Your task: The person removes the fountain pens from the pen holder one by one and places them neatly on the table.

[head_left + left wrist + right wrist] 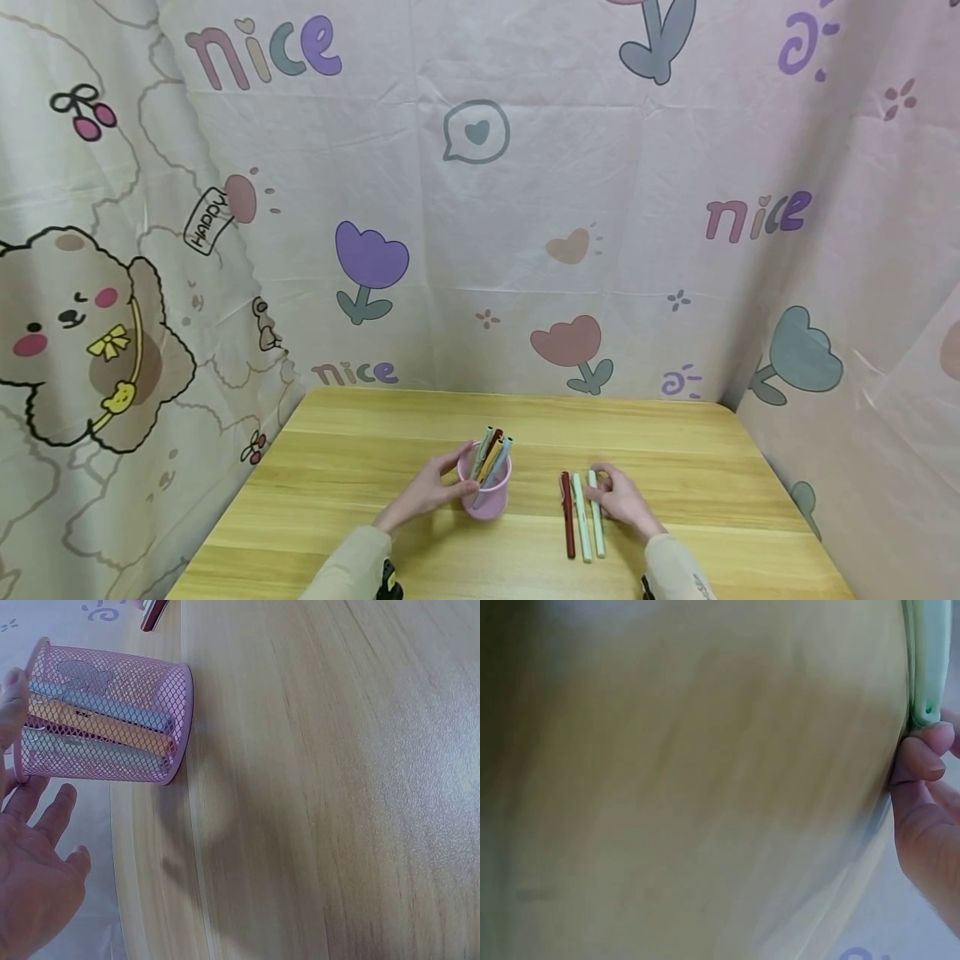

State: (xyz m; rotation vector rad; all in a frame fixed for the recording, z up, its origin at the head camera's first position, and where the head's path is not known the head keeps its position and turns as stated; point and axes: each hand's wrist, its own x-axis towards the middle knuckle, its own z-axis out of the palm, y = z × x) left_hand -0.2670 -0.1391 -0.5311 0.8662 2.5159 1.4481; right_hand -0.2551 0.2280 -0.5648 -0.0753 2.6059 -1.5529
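Note:
My left hand (429, 490) holds a pink mesh pen cup (492, 507) near its rim, thumb on the near side and fingers behind. Several pens stand in the cup, among them an orange pen (105, 724) and a light blue one (112, 705) seen through the mesh. To the right, three pens lie side by side on the table: a dark red pen (568, 518), a pale green pen (582, 525), and another pale green pen (598, 533). The fingers of my right hand (621, 498) pinch this rightmost pen at its far end.
The wooden table (360, 433) has its far edge against a printed cloth backdrop (480, 217). More printed cloth hangs along the left and right sides. A gap of bare wood lies between the cup and the row of pens.

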